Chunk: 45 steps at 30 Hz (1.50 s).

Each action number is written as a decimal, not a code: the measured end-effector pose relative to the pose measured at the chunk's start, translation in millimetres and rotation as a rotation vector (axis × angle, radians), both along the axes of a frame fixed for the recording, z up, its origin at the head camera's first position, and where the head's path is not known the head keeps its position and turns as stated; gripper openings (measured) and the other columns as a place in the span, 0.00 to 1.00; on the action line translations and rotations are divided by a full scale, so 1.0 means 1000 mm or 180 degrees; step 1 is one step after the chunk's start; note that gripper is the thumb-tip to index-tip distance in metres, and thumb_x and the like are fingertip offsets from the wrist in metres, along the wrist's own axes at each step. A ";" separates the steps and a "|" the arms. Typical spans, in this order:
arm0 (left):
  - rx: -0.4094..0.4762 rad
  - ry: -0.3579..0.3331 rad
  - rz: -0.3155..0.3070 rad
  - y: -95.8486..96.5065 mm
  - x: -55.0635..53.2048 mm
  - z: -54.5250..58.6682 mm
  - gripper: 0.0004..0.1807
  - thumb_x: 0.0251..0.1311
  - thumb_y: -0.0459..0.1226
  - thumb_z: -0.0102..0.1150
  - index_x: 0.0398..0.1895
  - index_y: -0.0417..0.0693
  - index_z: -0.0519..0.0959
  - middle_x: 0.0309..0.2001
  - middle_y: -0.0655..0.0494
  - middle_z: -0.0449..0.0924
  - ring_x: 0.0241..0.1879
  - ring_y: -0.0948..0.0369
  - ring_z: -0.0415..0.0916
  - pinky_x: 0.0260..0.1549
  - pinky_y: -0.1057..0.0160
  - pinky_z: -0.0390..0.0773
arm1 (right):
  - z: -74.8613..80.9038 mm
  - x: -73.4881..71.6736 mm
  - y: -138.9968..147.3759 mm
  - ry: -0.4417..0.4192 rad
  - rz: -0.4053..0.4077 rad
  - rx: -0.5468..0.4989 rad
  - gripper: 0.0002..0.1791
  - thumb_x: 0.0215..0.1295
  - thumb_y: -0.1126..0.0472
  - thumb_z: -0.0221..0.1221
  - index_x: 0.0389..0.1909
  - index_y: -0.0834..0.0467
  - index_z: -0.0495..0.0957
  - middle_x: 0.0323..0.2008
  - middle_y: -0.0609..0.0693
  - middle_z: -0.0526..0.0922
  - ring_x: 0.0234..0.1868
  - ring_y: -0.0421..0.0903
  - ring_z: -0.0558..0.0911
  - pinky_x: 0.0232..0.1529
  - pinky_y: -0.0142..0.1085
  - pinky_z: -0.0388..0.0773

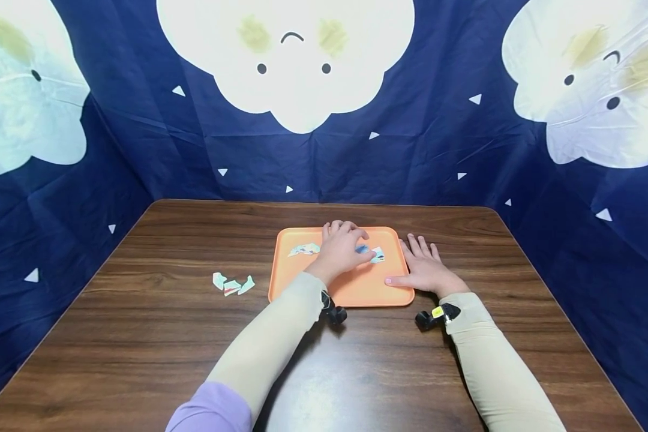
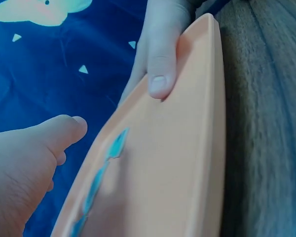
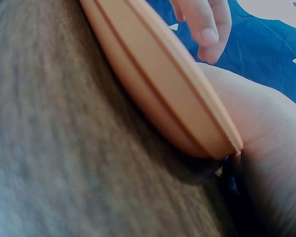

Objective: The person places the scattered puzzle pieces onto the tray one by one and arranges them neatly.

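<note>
An orange tray point(image 1: 302, 282) lies on the table with torn, printed paper pieces on it. My left hand point(image 1: 341, 249) hangs over the middle of the tray, fingers bent and thumb apart, with nothing showing between them in the left wrist view. Under and beside its fingers are a blue paper piece point(image 1: 362, 248) and a white-and-blue piece point(image 1: 378, 255); the hand hides part of the row. More joined pieces point(image 1: 304, 249) lie to its left. My right hand point(image 1: 423, 267) rests at the tray's right rim, thumb over the inside, the other fingers spread straight outside.
Several loose paper scraps point(image 1: 232, 287) lie on the wooden table point(image 1: 156, 336) left of the tray. A dark blue curtain point(image 1: 313, 162) with white clouds surrounds the table's back and sides. Wrist cameras point(image 1: 335, 313) sit low beside both wrists.
</note>
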<state>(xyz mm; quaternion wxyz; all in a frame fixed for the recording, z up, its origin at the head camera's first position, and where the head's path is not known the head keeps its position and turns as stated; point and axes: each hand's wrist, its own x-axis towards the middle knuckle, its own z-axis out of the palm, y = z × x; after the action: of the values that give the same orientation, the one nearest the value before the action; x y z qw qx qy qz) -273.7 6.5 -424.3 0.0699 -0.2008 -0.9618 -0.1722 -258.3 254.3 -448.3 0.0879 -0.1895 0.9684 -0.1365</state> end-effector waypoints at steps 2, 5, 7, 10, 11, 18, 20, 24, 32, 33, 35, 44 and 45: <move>0.0044 0.0008 -0.0016 -0.004 0.002 0.003 0.26 0.60 0.63 0.61 0.56 0.63 0.80 0.59 0.59 0.72 0.65 0.51 0.59 0.70 0.39 0.45 | 0.001 0.000 0.000 -0.0013 0.0000 -0.0016 0.67 0.55 0.20 0.54 0.81 0.61 0.41 0.79 0.67 0.35 0.79 0.66 0.32 0.72 0.65 0.28; 0.0110 0.0056 -0.0049 -0.008 0.005 0.008 0.25 0.60 0.62 0.62 0.55 0.61 0.81 0.58 0.59 0.73 0.64 0.51 0.59 0.70 0.39 0.45 | 0.001 0.000 0.001 -0.0042 -0.0012 -0.0029 0.67 0.55 0.20 0.54 0.81 0.61 0.41 0.79 0.66 0.35 0.79 0.66 0.32 0.72 0.65 0.27; 0.0159 0.0099 -0.0070 -0.013 0.007 0.010 0.25 0.59 0.61 0.63 0.54 0.60 0.81 0.58 0.59 0.73 0.63 0.51 0.60 0.70 0.39 0.46 | 0.001 0.000 0.001 -0.0062 -0.0027 -0.0029 0.68 0.55 0.20 0.54 0.81 0.61 0.40 0.79 0.66 0.34 0.79 0.66 0.31 0.72 0.65 0.27; 0.0203 0.0172 -0.0082 -0.021 0.012 0.014 0.25 0.59 0.60 0.64 0.54 0.60 0.82 0.58 0.59 0.74 0.63 0.51 0.61 0.69 0.40 0.48 | -0.001 -0.002 0.001 -0.0079 -0.0038 -0.0016 0.68 0.54 0.19 0.54 0.81 0.61 0.40 0.80 0.66 0.33 0.79 0.65 0.31 0.72 0.65 0.27; 0.0228 0.0184 -0.0085 -0.024 0.013 0.015 0.25 0.59 0.60 0.64 0.54 0.60 0.82 0.58 0.59 0.74 0.63 0.51 0.62 0.69 0.40 0.48 | -0.001 -0.003 0.000 -0.0081 -0.0041 -0.0012 0.68 0.54 0.19 0.54 0.81 0.61 0.40 0.80 0.66 0.33 0.79 0.65 0.30 0.72 0.65 0.27; 0.0336 0.0220 -0.0048 -0.045 0.020 0.015 0.24 0.59 0.60 0.63 0.52 0.58 0.82 0.57 0.58 0.75 0.61 0.51 0.63 0.70 0.41 0.48 | 0.000 -0.002 0.000 -0.0044 -0.0039 -0.0014 0.68 0.54 0.20 0.55 0.81 0.62 0.41 0.80 0.66 0.34 0.79 0.66 0.31 0.72 0.65 0.28; 0.0341 0.0260 -0.0031 -0.051 0.022 0.014 0.23 0.59 0.59 0.63 0.51 0.59 0.82 0.56 0.59 0.75 0.60 0.52 0.64 0.69 0.43 0.49 | 0.000 -0.001 0.000 -0.0032 -0.0036 -0.0014 0.68 0.54 0.20 0.55 0.81 0.61 0.41 0.80 0.66 0.34 0.79 0.65 0.32 0.73 0.64 0.28; 0.0440 0.0329 -0.0031 -0.063 0.025 0.013 0.22 0.59 0.58 0.63 0.51 0.59 0.82 0.55 0.59 0.77 0.59 0.52 0.65 0.67 0.45 0.53 | -0.001 -0.001 0.001 -0.0028 -0.0023 -0.0041 0.68 0.54 0.20 0.55 0.81 0.61 0.40 0.80 0.66 0.34 0.79 0.65 0.31 0.72 0.65 0.28; 0.0588 0.0315 0.0076 -0.092 0.035 0.020 0.23 0.61 0.55 0.62 0.54 0.56 0.82 0.56 0.56 0.78 0.61 0.48 0.66 0.65 0.43 0.56 | -0.003 -0.001 0.002 -0.0013 0.0009 -0.0042 0.68 0.54 0.19 0.55 0.81 0.59 0.40 0.80 0.64 0.34 0.79 0.64 0.31 0.73 0.64 0.28; 0.0586 0.0307 0.0106 -0.096 0.036 0.021 0.22 0.61 0.55 0.62 0.53 0.56 0.82 0.56 0.55 0.78 0.61 0.48 0.66 0.65 0.43 0.56 | -0.003 -0.001 0.002 -0.0012 0.0015 -0.0044 0.68 0.54 0.20 0.55 0.81 0.60 0.40 0.80 0.65 0.34 0.79 0.64 0.31 0.73 0.64 0.28; 0.0609 0.0288 0.0151 -0.104 0.037 0.022 0.22 0.61 0.54 0.62 0.54 0.55 0.82 0.57 0.55 0.78 0.60 0.48 0.66 0.65 0.42 0.55 | -0.003 -0.001 0.002 -0.0019 0.0003 -0.0046 0.68 0.53 0.20 0.55 0.81 0.60 0.40 0.80 0.65 0.34 0.79 0.64 0.31 0.73 0.64 0.28; 0.0693 0.0317 0.0343 -0.143 0.047 0.020 0.22 0.61 0.54 0.61 0.53 0.53 0.82 0.57 0.53 0.79 0.59 0.46 0.67 0.65 0.40 0.55 | -0.002 -0.002 0.001 -0.0067 -0.0023 -0.0064 0.68 0.54 0.19 0.55 0.81 0.60 0.40 0.80 0.65 0.33 0.79 0.64 0.30 0.72 0.65 0.27; 0.0685 0.0313 0.0371 -0.147 0.048 0.019 0.22 0.61 0.54 0.61 0.53 0.53 0.82 0.57 0.52 0.79 0.58 0.45 0.67 0.64 0.39 0.55 | -0.002 -0.002 0.001 -0.0066 -0.0028 -0.0049 0.68 0.53 0.19 0.55 0.81 0.59 0.40 0.80 0.65 0.33 0.79 0.64 0.30 0.72 0.64 0.27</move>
<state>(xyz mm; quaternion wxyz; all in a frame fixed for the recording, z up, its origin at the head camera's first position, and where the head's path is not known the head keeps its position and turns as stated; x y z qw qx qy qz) -225.7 -140.6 -405.8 0.1479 -0.1440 -0.9433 -0.2600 -259.9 255.2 -450.2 0.0959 -0.1845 0.9671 -0.1463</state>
